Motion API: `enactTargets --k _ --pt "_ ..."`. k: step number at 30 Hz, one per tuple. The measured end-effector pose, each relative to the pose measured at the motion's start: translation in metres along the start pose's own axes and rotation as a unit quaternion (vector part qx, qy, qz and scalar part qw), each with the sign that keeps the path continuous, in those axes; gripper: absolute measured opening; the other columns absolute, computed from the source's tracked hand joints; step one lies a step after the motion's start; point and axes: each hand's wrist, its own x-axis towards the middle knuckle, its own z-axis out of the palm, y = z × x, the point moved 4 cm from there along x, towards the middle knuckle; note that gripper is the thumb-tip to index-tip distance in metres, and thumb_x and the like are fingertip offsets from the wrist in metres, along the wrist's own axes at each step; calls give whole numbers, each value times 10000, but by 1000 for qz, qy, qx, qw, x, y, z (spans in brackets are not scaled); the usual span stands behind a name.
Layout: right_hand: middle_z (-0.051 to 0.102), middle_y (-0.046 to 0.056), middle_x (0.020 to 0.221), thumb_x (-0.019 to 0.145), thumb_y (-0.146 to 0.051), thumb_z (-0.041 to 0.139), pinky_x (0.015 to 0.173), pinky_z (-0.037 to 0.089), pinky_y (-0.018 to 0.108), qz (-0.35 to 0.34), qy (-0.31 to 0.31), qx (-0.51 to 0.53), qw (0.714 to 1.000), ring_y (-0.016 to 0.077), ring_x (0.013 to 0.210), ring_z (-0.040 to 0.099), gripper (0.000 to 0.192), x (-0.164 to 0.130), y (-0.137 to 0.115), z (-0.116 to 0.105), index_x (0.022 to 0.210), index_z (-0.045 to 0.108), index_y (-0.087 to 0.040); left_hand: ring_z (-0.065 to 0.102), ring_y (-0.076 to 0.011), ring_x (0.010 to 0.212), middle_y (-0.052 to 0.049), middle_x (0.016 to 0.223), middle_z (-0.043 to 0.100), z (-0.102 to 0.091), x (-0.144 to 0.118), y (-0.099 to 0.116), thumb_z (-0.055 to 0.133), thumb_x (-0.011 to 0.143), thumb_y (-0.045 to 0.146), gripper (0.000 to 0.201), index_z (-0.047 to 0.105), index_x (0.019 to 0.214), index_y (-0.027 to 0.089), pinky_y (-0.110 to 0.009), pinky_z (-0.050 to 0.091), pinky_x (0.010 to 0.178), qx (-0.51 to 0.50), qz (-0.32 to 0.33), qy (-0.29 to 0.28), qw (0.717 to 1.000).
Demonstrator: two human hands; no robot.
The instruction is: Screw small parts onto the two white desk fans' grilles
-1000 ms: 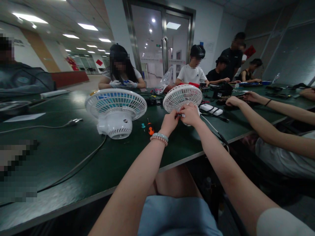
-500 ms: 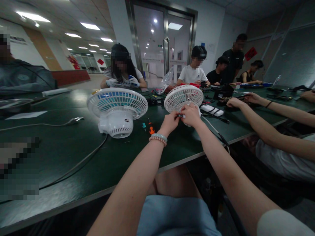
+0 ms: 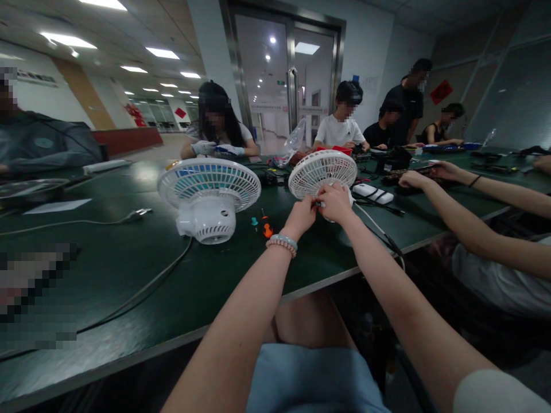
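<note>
A small white fan (image 3: 322, 171) lies grille-up on the dark green table (image 3: 129, 287) in front of me. My right hand (image 3: 336, 202) wraps around its white body below the grille. My left hand (image 3: 303, 215), bead bracelets on its wrist, pinches a small dark part against the fan beside the right hand; what the part is I cannot make out. A second white fan (image 3: 209, 198) with blue blades lies grille-up to the left, its cable (image 3: 142, 292) trailing toward me.
An orange-handled screwdriver (image 3: 267, 228) and a small teal piece (image 3: 254, 221) lie between the fans. A white power strip (image 3: 372, 194) sits right of my fan. A neighbour's arms (image 3: 469, 229) reach over the table at right. Several people sit across the table.
Both hands stay on the small fan, with only slight finger movement. The view has shifted a little, moving everything slightly right and down.
</note>
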Motion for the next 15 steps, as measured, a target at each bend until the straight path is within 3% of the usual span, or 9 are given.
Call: enactTargets --k 7,12,15 --pt "574 57 1062 749 -337 540 779 262 404 9 11 9 1000 270 1018 363 230 1 0 0 889 702 -254 616 -191 911 -93 979 654 -3 -2 1 429 815 130 228 539 1012 161 -296 460 815 -44 17 7 999" --pt "577 54 1051 768 -348 524 783 263 404 12 10 11 1000 266 1012 368 226 1 0 -1 860 710 -259 609 -183 945 -108 990 661 -11 -5 -5 402 795 60 333 566 1065 163 -285 449 851 -6 -18 -8 1000" --pt "571 55 1053 774 -360 519 784 262 404 4 7 10 1000 265 1010 368 233 1 -1 -1 856 711 -255 602 -183 965 -114 1034 652 -16 -4 -17 419 761 34 375 582 1072 163 -288 447 866 34 -49 15 998"
